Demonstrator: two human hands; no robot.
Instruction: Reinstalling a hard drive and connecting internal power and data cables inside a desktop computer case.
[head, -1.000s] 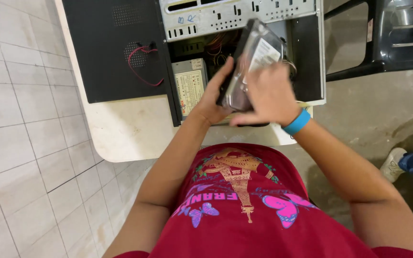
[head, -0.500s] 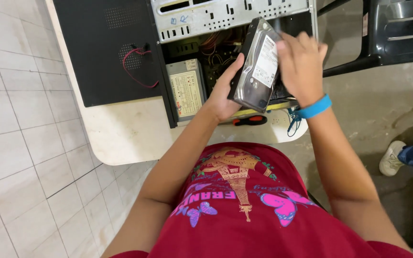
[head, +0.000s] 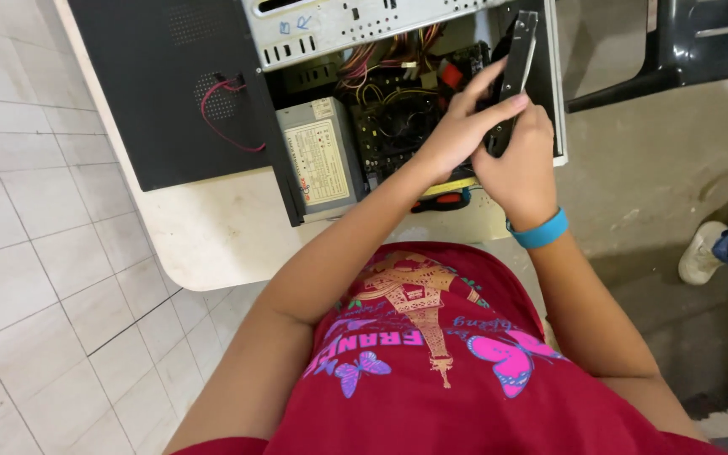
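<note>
A black hard drive [head: 517, 63] stands on edge inside the open computer case [head: 398, 34], near its right wall. Both hands grip it. My left hand [head: 465, 126] wraps around its left side with the thumb across the lower edge. My right hand [head: 520, 164], with a blue wristband, holds it from below and the right. The case lies on a white table [head: 212, 227], and shows a grey power supply [head: 322, 160], coloured wires and a dark circuit board.
The detached black side panel [head: 170, 84] lies left of the case with a red wire on it. A red-handled tool [head: 440, 200] lies at the table's front edge. A black chair [head: 701, 42] stands at upper right. Another person's shoe [head: 705, 253] shows at right.
The hard drive has turned from flat-faced to edge-on and moved up and to the right into the case. Both hands followed it, and the view shifted closer to the case.
</note>
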